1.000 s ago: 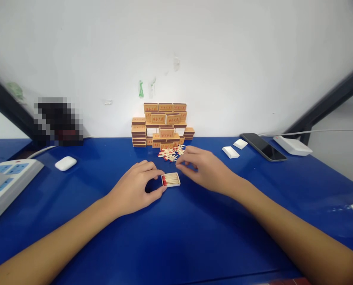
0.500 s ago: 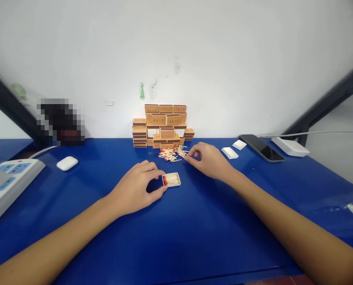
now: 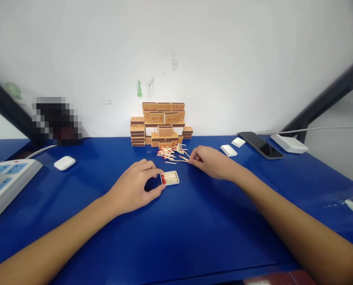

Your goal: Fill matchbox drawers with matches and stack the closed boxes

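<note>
My left hand (image 3: 137, 186) grips the left end of a small white matchbox tray (image 3: 174, 183) between thumb and index finger. Red-tipped matches (image 3: 169, 177) lie side by side in the tray, heads to the left. Farther back is a loose heap of matches (image 3: 167, 152). At its right edge, my right hand (image 3: 207, 161) pinches a couple of matches (image 3: 184, 158) by their plain ends, red heads pointing left; the exact number is hard to see. Behind the heap rises a stack of yellow-brown matchboxes (image 3: 164, 118), against the wall.
On the right lie two small white pieces (image 3: 229, 150), a black phone (image 3: 261, 145) and a white box (image 3: 289, 143) with a cable. To the left are a white earbud case (image 3: 65, 162) and a power strip (image 3: 10, 184). The blue table (image 3: 164, 237) meets a white wall.
My right hand has drawn back slightly from the heap, pulling matches toward me. A few matches now lie apart at the heap's front. My left hand stays on the tray; the view has shifted slightly.
</note>
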{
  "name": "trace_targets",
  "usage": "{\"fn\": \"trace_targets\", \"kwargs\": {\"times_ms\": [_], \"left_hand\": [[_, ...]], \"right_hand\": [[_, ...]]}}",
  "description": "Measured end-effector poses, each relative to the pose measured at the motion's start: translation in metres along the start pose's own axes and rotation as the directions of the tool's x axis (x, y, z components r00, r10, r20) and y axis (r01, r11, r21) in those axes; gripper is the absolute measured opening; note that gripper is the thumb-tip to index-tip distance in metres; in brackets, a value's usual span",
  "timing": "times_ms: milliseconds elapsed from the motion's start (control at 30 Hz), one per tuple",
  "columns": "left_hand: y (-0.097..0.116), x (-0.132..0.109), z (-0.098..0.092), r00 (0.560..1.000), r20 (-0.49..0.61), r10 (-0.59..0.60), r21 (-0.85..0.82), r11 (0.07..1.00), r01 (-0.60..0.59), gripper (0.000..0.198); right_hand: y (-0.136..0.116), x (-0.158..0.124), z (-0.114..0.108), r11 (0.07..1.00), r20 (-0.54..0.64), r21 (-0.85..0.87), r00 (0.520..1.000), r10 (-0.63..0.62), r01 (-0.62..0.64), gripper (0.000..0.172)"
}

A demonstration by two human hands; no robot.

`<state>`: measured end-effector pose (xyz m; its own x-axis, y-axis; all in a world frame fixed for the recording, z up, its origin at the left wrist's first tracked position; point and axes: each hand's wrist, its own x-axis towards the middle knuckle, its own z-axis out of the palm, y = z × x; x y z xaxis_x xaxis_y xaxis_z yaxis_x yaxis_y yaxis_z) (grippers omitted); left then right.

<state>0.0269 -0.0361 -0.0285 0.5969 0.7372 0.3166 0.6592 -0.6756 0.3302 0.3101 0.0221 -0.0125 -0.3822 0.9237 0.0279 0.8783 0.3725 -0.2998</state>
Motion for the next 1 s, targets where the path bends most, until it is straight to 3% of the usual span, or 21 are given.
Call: {"fn": "trace_targets", "kwargs": {"times_ms": [200,400,667,733,867,1000], "left_hand": [[0.001,-0.001,-0.001,1.000,-0.004,0.004,-0.002,1.000,-0.004,0.029],[0.000,0.000,0.000,1.000,0.003,0.009,0.007,1.000,-0.009,0.030],[0.000,-0.001,0.000,1.000,0.007,0.001,0.006,1.000,-0.001,0.030],[0.000,-0.001,0.000,1.000,0.006,0.002,0.007,1.000,-0.002,0.030],[-0.001,-0.001,0.001,1.000,-0.003,0.010,0.014,1.000,-0.010,0.030],[-0.001,-0.001,0.001,1.000,-0.003,0.014,0.015,1.000,-0.014,0.029]], "right_hand": [[-0.003,0.000,-0.007,0.999,0.020,0.032,0.999,0.029,-0.030,0.020],[-0.003,-0.002,-0.012,0.997,0.032,-0.006,0.996,0.083,-0.083,0.010],[0.003,-0.003,-0.010,0.998,0.091,-0.054,0.996,-0.024,0.029,0.013],[0.002,-0.002,-0.008,0.999,0.059,-0.021,0.998,-0.025,0.026,0.015],[-0.006,0.003,0.002,0.993,-0.085,0.069,0.992,0.097,-0.091,0.017],[-0.011,0.008,0.014,0.991,-0.109,0.036,0.985,0.134,-0.130,0.018]]}}
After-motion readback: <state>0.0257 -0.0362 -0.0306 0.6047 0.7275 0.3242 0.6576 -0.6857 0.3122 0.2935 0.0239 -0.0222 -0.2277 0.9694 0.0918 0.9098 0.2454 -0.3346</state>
